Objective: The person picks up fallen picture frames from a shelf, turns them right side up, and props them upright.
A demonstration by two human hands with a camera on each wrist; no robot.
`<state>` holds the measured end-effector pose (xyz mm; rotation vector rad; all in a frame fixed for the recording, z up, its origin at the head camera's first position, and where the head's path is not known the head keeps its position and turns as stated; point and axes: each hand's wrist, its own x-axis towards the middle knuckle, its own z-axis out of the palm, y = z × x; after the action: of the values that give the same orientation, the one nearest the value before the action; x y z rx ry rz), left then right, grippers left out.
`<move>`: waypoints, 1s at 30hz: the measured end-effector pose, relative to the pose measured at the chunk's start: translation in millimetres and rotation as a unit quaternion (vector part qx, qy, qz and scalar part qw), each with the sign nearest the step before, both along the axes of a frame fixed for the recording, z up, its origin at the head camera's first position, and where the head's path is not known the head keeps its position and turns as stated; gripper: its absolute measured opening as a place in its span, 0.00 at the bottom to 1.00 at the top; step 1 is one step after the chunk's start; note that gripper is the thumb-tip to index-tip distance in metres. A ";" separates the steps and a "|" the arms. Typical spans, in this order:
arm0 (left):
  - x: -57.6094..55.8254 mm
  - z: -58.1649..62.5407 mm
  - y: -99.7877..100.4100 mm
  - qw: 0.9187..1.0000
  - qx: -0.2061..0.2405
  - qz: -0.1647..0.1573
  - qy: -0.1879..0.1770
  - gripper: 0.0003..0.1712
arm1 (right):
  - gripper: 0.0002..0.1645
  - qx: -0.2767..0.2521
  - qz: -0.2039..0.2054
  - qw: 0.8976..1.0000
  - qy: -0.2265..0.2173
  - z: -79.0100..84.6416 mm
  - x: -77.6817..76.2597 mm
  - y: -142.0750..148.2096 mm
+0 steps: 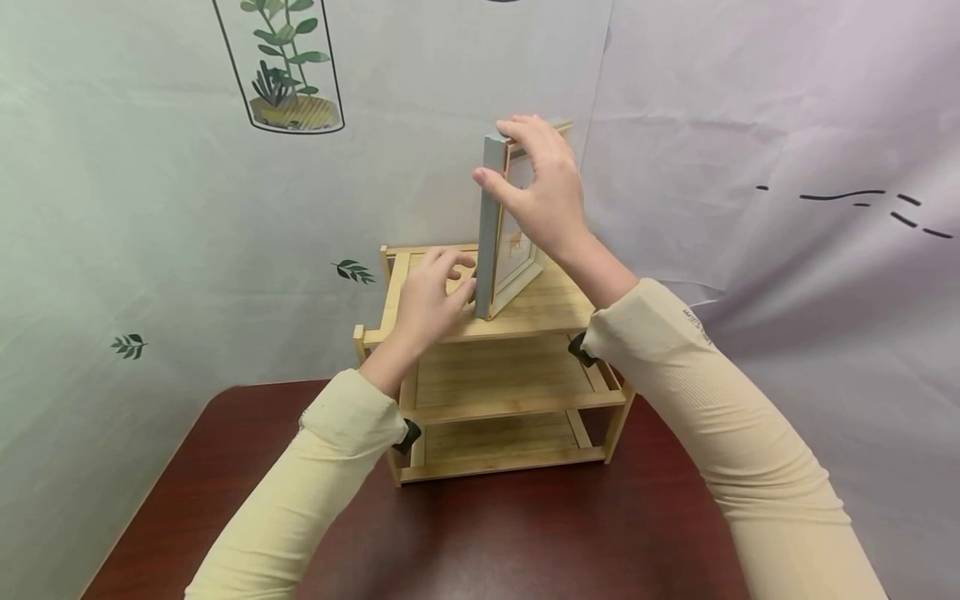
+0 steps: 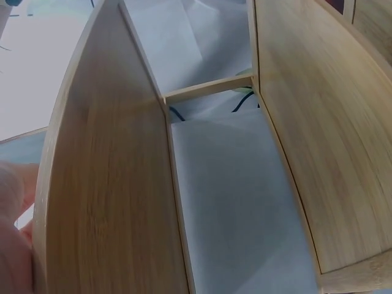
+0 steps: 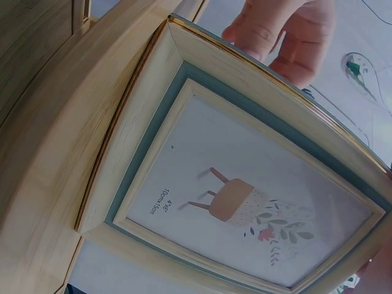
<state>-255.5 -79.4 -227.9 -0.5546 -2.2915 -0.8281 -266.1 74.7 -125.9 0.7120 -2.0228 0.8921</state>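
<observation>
A picture frame [image 1: 489,233] stands upright on the top board of a wooden three-tier shelf [image 1: 555,304], its edge turned towards me. My right hand [image 1: 546,183] grips it near the top, thumb on the side edge and fingers over the upper rim. Low beside the back of the frame is my left hand [image 1: 433,296], fingers loosely bent; whether the tips touch the frame is hidden. The right wrist view gives the cream and blue-green front [image 3: 245,184], with a printed chair and flowers, and the left hand [image 3: 288,37] behind it.
The shelf's lower boards [image 1: 502,375] lie beneath the forearms. Under the shelf is a dark red table [image 1: 525,533]. A pale printed cloth [image 1: 187,208] hangs close behind. Wooden boards [image 2: 116,171] fill much of the left wrist view.
</observation>
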 end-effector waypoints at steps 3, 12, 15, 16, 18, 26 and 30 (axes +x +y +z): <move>-1.7 0.5 -0.4 1.000 -0.008 0.004 -0.012 0.11 | 0.30 0.001 0.000 1.000 0.000 0.0 -0.1 0.1; -8.7 3.2 -4.3 0.998 -0.009 0.041 -0.035 0.11 | 0.29 0.004 -0.004 1.000 -0.009 0.0 -0.2 -0.6; -12.1 4.3 -7.0 0.998 -0.004 0.055 -0.033 0.11 | 0.29 0.006 -0.005 1.000 -0.011 -0.5 -0.2 -0.9; -13.4 4.9 -7.9 0.998 -0.003 0.059 -0.033 0.11 | 0.29 0.007 -0.006 1.000 -0.012 -0.6 -0.2 -0.8; -15.5 6.7 -9.3 0.997 -0.002 0.069 -0.031 0.11 | 0.29 0.008 -0.007 1.000 -0.013 -0.8 -0.2 -0.6; -25.6 18.6 -13.3 0.994 0.002 0.112 -0.006 0.09 | 0.28 0.011 -0.004 1.000 -0.009 -0.2 0.5 0.7; -30.5 22.4 -14.4 0.992 0.005 0.124 0.001 0.08 | 0.29 0.014 -0.004 1.000 -0.006 0.1 0.0 0.7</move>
<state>-286.0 -93.8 -205.5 -0.2576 -2.2937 -0.7163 -266.1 75.4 -125.8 0.7141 -2.0499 0.8670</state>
